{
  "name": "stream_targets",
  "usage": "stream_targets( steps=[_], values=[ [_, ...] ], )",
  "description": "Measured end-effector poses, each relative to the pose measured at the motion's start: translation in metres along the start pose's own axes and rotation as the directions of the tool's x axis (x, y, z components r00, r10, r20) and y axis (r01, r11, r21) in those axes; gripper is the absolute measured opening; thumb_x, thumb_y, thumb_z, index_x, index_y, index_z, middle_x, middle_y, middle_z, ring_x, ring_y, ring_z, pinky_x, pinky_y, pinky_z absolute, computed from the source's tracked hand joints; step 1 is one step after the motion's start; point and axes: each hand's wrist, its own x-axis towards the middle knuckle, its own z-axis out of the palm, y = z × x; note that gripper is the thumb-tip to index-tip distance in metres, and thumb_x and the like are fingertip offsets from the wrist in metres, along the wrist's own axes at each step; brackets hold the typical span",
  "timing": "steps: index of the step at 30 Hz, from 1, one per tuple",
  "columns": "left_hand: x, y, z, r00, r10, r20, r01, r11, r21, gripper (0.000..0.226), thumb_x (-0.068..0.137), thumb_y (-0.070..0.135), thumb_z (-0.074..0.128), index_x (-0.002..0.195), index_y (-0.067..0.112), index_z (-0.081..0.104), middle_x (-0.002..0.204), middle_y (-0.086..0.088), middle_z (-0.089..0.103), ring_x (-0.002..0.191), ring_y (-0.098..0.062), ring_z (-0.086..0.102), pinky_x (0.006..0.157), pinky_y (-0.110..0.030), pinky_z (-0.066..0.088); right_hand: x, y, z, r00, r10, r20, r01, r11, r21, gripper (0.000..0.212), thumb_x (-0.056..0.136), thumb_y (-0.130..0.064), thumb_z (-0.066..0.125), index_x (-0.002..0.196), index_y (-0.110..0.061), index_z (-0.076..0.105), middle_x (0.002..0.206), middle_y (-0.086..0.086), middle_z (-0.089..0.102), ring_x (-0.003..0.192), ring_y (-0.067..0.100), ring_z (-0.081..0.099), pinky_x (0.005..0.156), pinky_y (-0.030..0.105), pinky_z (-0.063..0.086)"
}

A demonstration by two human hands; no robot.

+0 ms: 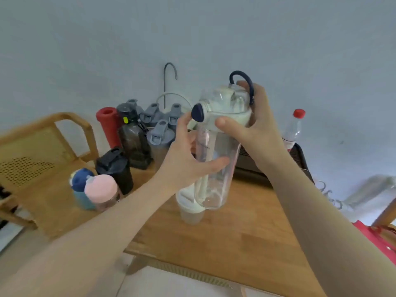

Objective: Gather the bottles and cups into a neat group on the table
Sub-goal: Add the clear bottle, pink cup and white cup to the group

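Two bare forearms reach over the wooden counter (235,228), the left hand (188,159) with fingers clamped round the body of a clear bottle (216,168) and the right hand (255,123) with fingers wrapped on its pale green lid, the bottle held tilted in the air above a small cup (190,213) and near a cluster of grey-lidded bottles (159,133), a dark bottle (134,138) and a red one (108,125). Set down carelessly, its base could well knock the cup over, or its loop handle could snag a neighbour

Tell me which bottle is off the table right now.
The clear bottle with the pale green lid, held up by both hands; every other bottle stands on the table.
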Motion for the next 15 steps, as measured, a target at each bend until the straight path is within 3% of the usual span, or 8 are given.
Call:
stream_targets(
  steps=[2,4,5,8,11,15],
  values=[
    [0.003,0.001,-0.038,0.998,0.022,-0.063,-0.021,1.0,0.009,0.089,0.063,0.029,0.077,0.131,0.029,0.019,0.11,0.02,0.059,0.104,0.003,0.06,0.086,-0.013,0.049,0.018,-0.01,0.027,0.997,-0.052,0.056,0.05,0.998,0.031,0.084,0.058,-0.059,0.071,0.127,-0.028,0.036,0.115,-0.018,0.054,0.103,-0.003,0.059,0.084,0.023,0.052],
    [0.007,0.001,-0.079,0.991,0.047,-0.123,-0.042,0.998,0.047,0.084,0.065,0.029,0.075,0.126,0.036,0.019,0.109,0.021,0.057,0.1,0.007,0.06,0.083,-0.009,0.047,0.037,-0.012,0.055,0.994,-0.056,0.09,0.053,0.998,0.029,0.083,0.06,-0.077,0.056,0.127,-0.031,0.036,0.117,-0.012,0.054,0.103,0.005,0.059,0.089,0.027,0.051],
    [0.008,-0.001,-0.1,0.988,0.057,-0.146,-0.049,0.997,0.058,0.081,0.064,0.031,0.074,0.122,0.04,0.019,0.108,0.018,0.058,0.098,0.005,0.061,0.082,-0.009,0.048,0.046,-0.009,0.071,0.995,-0.029,0.098,0.025,0.999,0.037,0.076,0.067,-0.077,0.05,0.126,-0.031,0.037,0.115,-0.009,0.054,0.099,0.008,0.06,0.089,0.028,0.05],
    [0.014,-0.015,-0.162,0.977,0.053,-0.205,-0.041,0.997,0.064,0.074,0.059,0.039,0.069,0.117,0.042,0.024,0.101,0.005,0.064,0.09,-0.005,0.065,0.078,-0.018,0.052,0.068,0.01,0.126,0.991,0.086,0.103,-0.09,0.995,0.037,0.044,0.084,-0.049,0.043,0.119,-0.023,0.048,0.106,-0.007,0.056,0.092,0.011,0.057,0.084,0.03,0.047],
    [0.023,-0.034,-0.219,0.973,0.008,-0.229,0.007,0.998,0.065,0.08,0.057,0.042,0.068,0.122,0.036,0.023,0.098,0.007,0.062,0.088,-0.007,0.064,0.081,-0.027,0.053,0.08,0.04,0.187,0.953,0.184,0.24,-0.121,0.96,-0.253,0.025,0.09,-0.031,0.053,0.113,-0.02,0.056,0.105,-0.009,0.059,0.099,0.013,0.056,0.087,0.027,0.043],
    [0.039,-0.066,-0.277,0.977,-0.042,-0.208,0.057,0.996,0.07,0.079,0.065,0.028,0.076,0.125,0.029,0.025,0.1,0.006,0.058,0.093,-0.011,0.061,0.089,-0.039,0.052,0.086,0.082,0.255,0.785,0.365,0.5,-0.018,0.821,-0.571,0.046,0.088,-0.036,0.057,0.13,-0.018,0.049,0.128,0.004,0.054,0.114,0.021,0.053,0.096,0.032,0.043]
  ],
)
